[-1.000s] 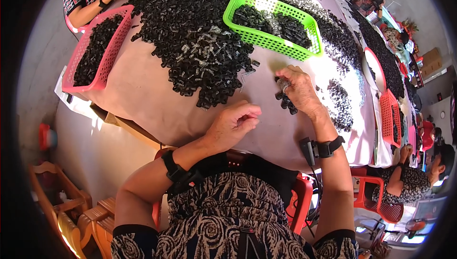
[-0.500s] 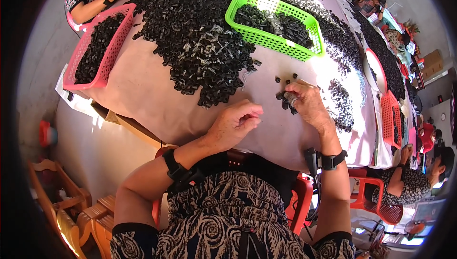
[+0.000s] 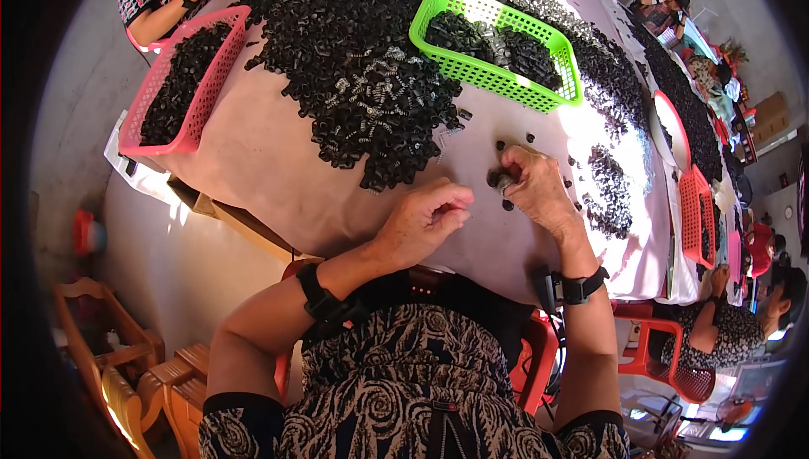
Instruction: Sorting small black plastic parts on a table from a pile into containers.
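Observation:
My left hand [image 3: 428,221] hovers over the pink-beige cloth near the table's front edge. Its fingers are curled toward the thumb, and whatever lies inside them is hidden. To its right, my right hand [image 3: 539,192] is bent down to the cloth, fingers pinched around a small black plastic piece [image 3: 494,178]. Something greyish shows at those fingertips, too small to name. A few loose black pieces [image 3: 507,204] lie around that hand. Beyond my left hand spreads a large heap of black plastic pieces [image 3: 337,63], with small metal springs [image 3: 379,88] scattered on top.
A green basket [image 3: 506,92] of black pieces and springs stands past my right hand. At the left edge sits a pink basket [image 3: 195,113] of black pieces. Further right are a red basket [image 3: 693,214] and a round white tray [image 3: 670,130]. Other people sit around the table.
My right hand has shifted slightly and turned, its fingers drawn in, and loose black pieces now show on its right side. My left hand keeps its curled pose. The whole view has shifted a little.

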A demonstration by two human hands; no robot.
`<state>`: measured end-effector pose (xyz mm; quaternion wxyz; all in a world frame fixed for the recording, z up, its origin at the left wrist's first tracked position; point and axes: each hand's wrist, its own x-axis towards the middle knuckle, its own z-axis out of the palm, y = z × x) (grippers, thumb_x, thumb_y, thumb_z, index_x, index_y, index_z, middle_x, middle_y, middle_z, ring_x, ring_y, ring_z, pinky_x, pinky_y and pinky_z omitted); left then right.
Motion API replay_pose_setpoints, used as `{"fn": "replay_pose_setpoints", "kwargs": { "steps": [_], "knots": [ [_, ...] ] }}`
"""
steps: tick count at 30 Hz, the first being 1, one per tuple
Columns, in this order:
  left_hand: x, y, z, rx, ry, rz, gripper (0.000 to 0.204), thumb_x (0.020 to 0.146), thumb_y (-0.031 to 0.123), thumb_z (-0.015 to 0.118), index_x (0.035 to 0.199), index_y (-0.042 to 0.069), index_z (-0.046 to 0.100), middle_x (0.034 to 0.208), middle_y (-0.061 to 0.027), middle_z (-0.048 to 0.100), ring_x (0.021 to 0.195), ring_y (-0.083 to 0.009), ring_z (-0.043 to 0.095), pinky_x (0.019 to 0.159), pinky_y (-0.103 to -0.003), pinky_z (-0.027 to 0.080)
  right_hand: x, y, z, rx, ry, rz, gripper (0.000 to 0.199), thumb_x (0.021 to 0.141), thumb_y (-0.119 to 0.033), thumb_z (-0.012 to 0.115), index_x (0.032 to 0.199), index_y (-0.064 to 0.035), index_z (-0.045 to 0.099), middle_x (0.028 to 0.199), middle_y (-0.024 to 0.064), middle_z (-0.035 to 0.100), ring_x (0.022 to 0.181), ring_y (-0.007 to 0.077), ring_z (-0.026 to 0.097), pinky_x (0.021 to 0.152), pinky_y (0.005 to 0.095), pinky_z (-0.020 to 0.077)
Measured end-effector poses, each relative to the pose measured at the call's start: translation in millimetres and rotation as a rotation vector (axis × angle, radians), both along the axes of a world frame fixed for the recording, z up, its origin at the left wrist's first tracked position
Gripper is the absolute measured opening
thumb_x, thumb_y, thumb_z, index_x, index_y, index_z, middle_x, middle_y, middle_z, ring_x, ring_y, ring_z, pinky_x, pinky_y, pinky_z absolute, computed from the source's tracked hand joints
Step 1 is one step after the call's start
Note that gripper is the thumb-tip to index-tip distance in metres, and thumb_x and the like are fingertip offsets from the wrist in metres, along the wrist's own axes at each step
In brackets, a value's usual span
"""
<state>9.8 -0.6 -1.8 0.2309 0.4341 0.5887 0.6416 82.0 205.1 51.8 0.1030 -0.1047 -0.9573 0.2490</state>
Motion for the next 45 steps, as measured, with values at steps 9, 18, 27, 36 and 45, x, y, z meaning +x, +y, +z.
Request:
{"fn": "replay_pose_setpoints", "kwargs": {
  "steps": [9, 18, 27, 36, 45],
  "knots": [
    [1.3, -3.0, 6.4, 0.036, -0.255, 0.018, 0.022, 0.090, -0.001, 0.053, 0.111, 0.001, 0.056, 0.095, -0.0036, 0.056, 0.083, -0.0098, 0.059, 0.071, -0.024, 0.051, 6.3, -29.2, -6.6, -0.197, 0.260, -0.002, 0.025, 0.065, 0.009, 0.060, 0.088, -0.0009, 0.060, 0.072, 0.0062, 0.050, 0.059, 0.0142, 0.049, 0.055, 0.0252, 0.0410],
    [0.6, -1.7, 12.8, 0.167, -0.552, -0.034, 0.030, 0.095, 0.007, 0.048, 0.124, 0.002, 0.051, 0.106, -0.0049, 0.056, 0.091, -0.0116, 0.056, 0.076, -0.027, 0.050, 1.9, -76.3, -13.8, -0.280, 0.503, 0.092, 0.034, 0.069, 0.005, 0.064, 0.101, -0.0063, 0.062, 0.079, 0.0042, 0.051, 0.064, 0.0140, 0.050, 0.057, 0.0253, 0.0437],
    [1.1, -1.7, 6.6, 0.235, -0.496, 0.038, 0.025, 0.090, 0.000, 0.055, 0.114, 0.001, 0.058, 0.100, -0.0026, 0.058, 0.085, -0.0095, 0.055, 0.072, -0.025, 0.049, 7.8, -85.0, -24.1, -0.043, 0.577, 0.039, 0.040, 0.063, -0.001, 0.072, 0.101, -0.0061, 0.060, 0.085, 0.0089, 0.057, 0.067, 0.0217, 0.055, 0.060, 0.0321, 0.0466],
    [-4.1, -4.8, 13.4, 0.133, -0.529, 0.049, 0.016, 0.090, 0.004, 0.057, 0.105, 0.003, 0.062, 0.093, 0.0001, 0.060, 0.082, -0.0064, 0.055, 0.069, -0.022, 0.047, 11.0, -86.3, -19.9, -0.032, 0.510, 0.093, 0.042, 0.062, -0.005, 0.074, 0.101, -0.0055, 0.059, 0.084, 0.0077, 0.055, 0.069, 0.0225, 0.056, 0.061, 0.0339, 0.0464],
    [-2.5, -4.6, 13.3, 0.066, -0.574, 0.039, 0.015, 0.090, 0.008, 0.058, 0.103, 0.004, 0.063, 0.092, 0.0018, 0.060, 0.082, -0.0044, 0.054, 0.070, -0.021, 0.045, 13.7, -83.8, -24.5, 0.053, 0.516, 0.040, 0.043, 0.061, -0.007, 0.070, 0.102, -0.0047, 0.058, 0.087, 0.0072, 0.056, 0.071, 0.0246, 0.056, 0.063, 0.0362, 0.0459]
  ]
}}
